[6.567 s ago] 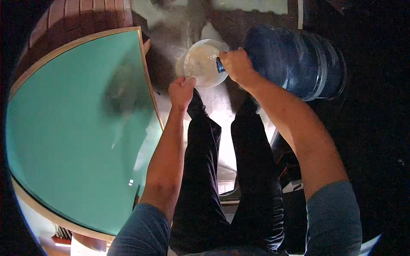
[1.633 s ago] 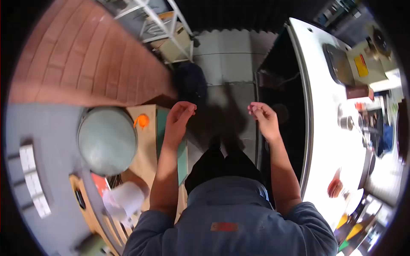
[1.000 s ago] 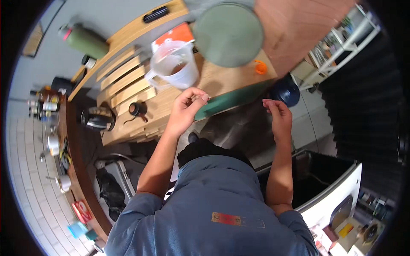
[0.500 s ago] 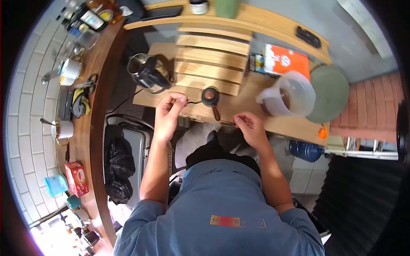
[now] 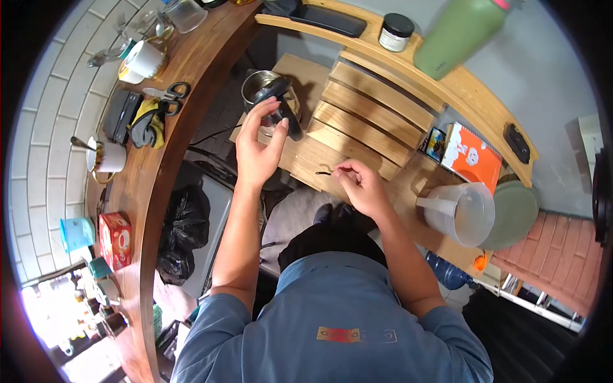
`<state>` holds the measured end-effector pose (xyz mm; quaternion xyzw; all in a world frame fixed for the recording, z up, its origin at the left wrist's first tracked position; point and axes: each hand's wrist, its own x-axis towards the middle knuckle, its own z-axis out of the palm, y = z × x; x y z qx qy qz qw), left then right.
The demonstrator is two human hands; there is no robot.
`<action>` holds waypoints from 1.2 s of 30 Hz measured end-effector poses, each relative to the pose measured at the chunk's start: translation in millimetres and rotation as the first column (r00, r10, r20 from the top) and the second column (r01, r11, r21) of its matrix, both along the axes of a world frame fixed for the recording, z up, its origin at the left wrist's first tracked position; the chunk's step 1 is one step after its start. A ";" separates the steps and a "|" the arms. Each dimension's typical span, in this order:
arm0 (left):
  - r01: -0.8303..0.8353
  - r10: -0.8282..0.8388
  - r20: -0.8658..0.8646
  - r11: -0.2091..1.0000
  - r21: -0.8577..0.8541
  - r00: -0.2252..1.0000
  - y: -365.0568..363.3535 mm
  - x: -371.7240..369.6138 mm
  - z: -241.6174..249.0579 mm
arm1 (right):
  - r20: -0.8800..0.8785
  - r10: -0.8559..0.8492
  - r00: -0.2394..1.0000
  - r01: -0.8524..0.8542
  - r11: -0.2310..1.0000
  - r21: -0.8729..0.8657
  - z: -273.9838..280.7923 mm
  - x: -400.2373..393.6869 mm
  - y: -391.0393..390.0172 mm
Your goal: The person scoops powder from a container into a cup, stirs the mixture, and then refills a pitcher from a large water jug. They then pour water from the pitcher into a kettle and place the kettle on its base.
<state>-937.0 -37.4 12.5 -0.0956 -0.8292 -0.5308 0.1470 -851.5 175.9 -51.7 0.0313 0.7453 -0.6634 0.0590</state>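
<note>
My left hand (image 5: pixel 258 143) is raised at the metal kettle (image 5: pixel 255 80), its thumb and fingers curved and apart. The kettle's black handle (image 5: pixel 292 124) shows just beyond them, overlapped by the fingertips. Over the wooden desk (image 5: pixel 297 153), near the slatted wooden stand (image 5: pixel 357 124), my right hand (image 5: pixel 363 188) is closed in a pinch. A thin, dark-tipped stick-like piece (image 5: pixel 323 173) juts left from its fingertips; I cannot tell its kind.
To the right stand a translucent plastic jug (image 5: pixel 469 214), a green round board (image 5: pixel 516 214) and an orange notebook (image 5: pixel 474 156). A green bottle (image 5: pixel 460 38) and a jar (image 5: pixel 396 33) are on the shelf. Scissors (image 5: pixel 169 96) lie on the left counter.
The view has turned and shifted. My left hand has moved to the kettle, away from the thin dark piece at its fingertips. The round dark item with a wooden handle no longer shows.
</note>
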 end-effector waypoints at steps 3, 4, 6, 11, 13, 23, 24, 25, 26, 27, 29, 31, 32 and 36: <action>-0.025 -0.002 -0.156 0.985 -0.171 0.988 -1.4 -12.0 3.0 | -0.031 0.083 0.996 -0.084 0.996 -0.031 8.1 -23.0 -2.1; -0.039 0.010 -0.160 0.983 -0.177 0.987 -2.6 -15.3 4.2 | -0.035 0.096 0.995 -0.097 0.995 -0.037 8.4 -29.7 -3.2; -0.065 0.022 -0.189 0.972 -0.227 0.982 -4.4 -19.9 6.8 | -0.085 0.137 0.987 -0.138 0.990 0.000 8.8 -41.0 -6.8; -0.120 0.098 -0.134 0.979 -0.167 0.986 -18.7 -47.1 4.9 | -0.114 0.157 0.981 -0.149 0.986 0.075 23.8 -72.2 -23.8; -0.070 0.067 -0.054 0.996 -0.054 0.996 -31.7 -61.1 -0.7 | -0.193 0.153 0.969 -0.127 0.982 0.138 27.3 -85.2 -34.9; -0.063 -0.010 -0.173 0.909 -0.412 0.985 -60.6 -85.9 -10.0 | -0.622 0.271 0.735 0.103 0.862 0.497 36.2 -171.6 -87.2; -0.035 -0.027 -0.144 0.909 -0.415 0.989 -63.9 -89.9 -14.4 | -0.610 0.303 0.732 0.126 0.820 0.558 35.2 -177.3 -92.7; -0.039 -0.025 -0.145 0.906 -0.422 0.989 -66.2 -92.2 -20.0 | -0.592 0.314 0.743 0.110 0.814 0.570 27.6 -182.6 -96.5; -0.032 -0.030 -0.141 0.908 -0.419 0.990 -67.3 -94.3 -21.9 | -0.587 0.311 0.747 0.112 0.812 0.573 25.8 -184.6 -99.8; -0.040 -0.022 -0.138 0.902 -0.431 0.990 -68.3 -96.4 -24.2 | -0.564 0.330 0.757 0.133 0.767 0.628 23.6 -186.2 -102.7; -0.045 -0.014 -0.129 0.896 -0.441 0.992 -70.7 -100.0 -27.9 | -0.534 0.348 0.771 0.148 0.717 0.681 24.7 -186.1 -107.5; -0.016 -0.050 -0.139 0.899 -0.439 0.989 -72.8 -104.0 -29.2 | -0.497 0.359 0.790 0.182 0.636 0.750 33.7 -184.1 -107.7; -0.013 -0.052 -0.136 0.900 -0.437 0.989 -74.1 -106.6 -28.4 | -0.493 0.359 0.792 0.181 0.634 0.752 34.1 -185.5 -107.5; 0.015 -0.072 -0.113 0.898 -0.440 0.991 -78.8 -107.4 -25.8 | -0.517 0.372 0.771 0.227 0.598 0.768 37.9 -185.2 -109.8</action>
